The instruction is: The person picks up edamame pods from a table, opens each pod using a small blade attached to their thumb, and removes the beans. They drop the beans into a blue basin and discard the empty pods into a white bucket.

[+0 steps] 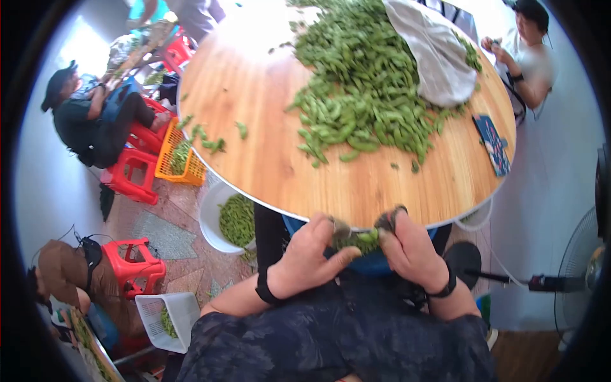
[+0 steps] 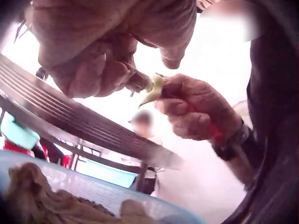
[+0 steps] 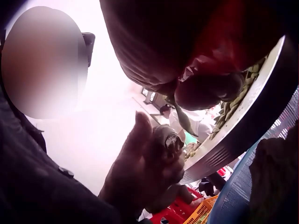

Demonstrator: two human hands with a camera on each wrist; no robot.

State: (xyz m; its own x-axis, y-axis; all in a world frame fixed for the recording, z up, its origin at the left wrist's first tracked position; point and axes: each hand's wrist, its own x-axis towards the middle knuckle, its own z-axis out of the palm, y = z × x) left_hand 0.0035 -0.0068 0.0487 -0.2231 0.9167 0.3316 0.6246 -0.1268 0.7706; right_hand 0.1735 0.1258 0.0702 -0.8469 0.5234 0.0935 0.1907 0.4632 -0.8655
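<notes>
At the near edge of the round wooden table (image 1: 242, 153), both hands meet in front of the body. My left hand (image 1: 309, 251) curls its fingers round green soybean pods (image 1: 347, 240), its thumb standing apart. Opposite it, my right hand (image 1: 414, 251) pinches one pod (image 2: 154, 88) between thumb and finger, as the left wrist view shows. That pod hangs down from the right fingertips in the right wrist view. Something red (image 2: 215, 133) shows against the right palm. Below the hands is a blue mesh basket (image 3: 229, 191) with a crumpled brownish cloth (image 2: 42, 196) in it.
A large heap of pods (image 1: 356, 83) covers the table's far middle, partly under a white cloth (image 1: 439, 70). A dark blue patterned item (image 1: 491, 145) lies at right. A white bucket (image 1: 210, 216) of pods stands left below. A fan (image 1: 576, 274) is at right; people sit around.
</notes>
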